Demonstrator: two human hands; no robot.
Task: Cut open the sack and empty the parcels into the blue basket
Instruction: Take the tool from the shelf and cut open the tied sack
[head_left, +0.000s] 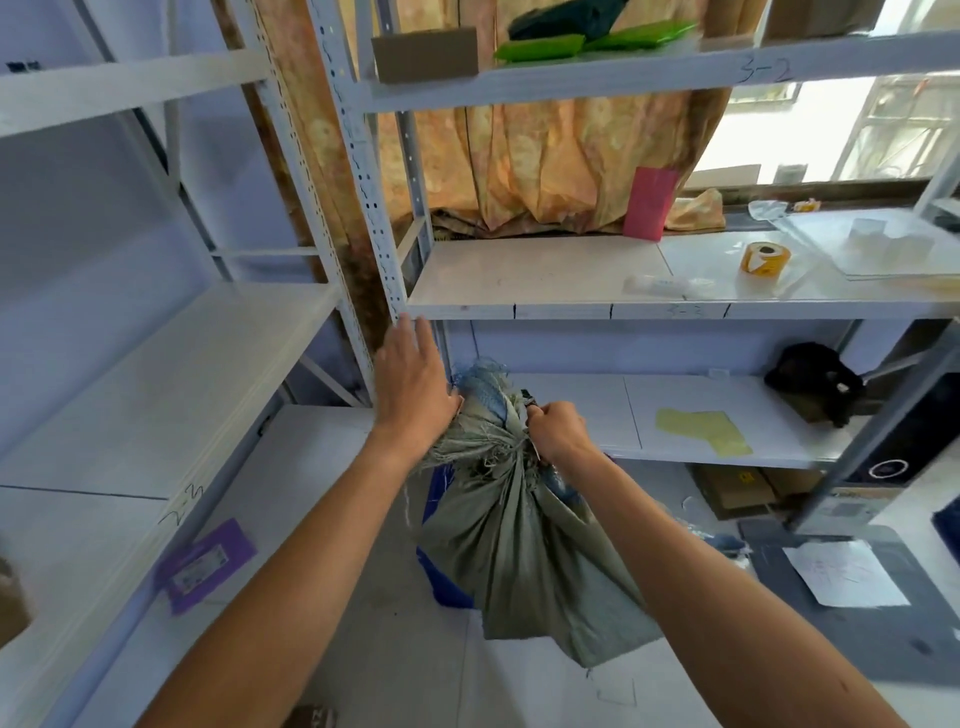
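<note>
A grey-green woven sack (524, 551) hangs in front of me, tied at its frayed neck (488, 415). My right hand (558, 431) is shut on the neck at the knot. My left hand (415, 384) rests against the frayed top from the left, fingers stretched out; whether its thumb pinches the cloth is hidden. Behind and under the sack, a blue basket (441, 577) shows only as a blue edge at the sack's left side. No parcels and no cutting tool are visible.
White metal shelves stand left (171, 364) and ahead (571, 301). On the front shelves lie a yellow tape roll (763, 258), a pink packet (649, 202), a yellow sheet (704, 431) and a black object (818, 379). A purple parcel (205, 564) lies on the left shelf. Cardboard boxes (732, 488) sit below.
</note>
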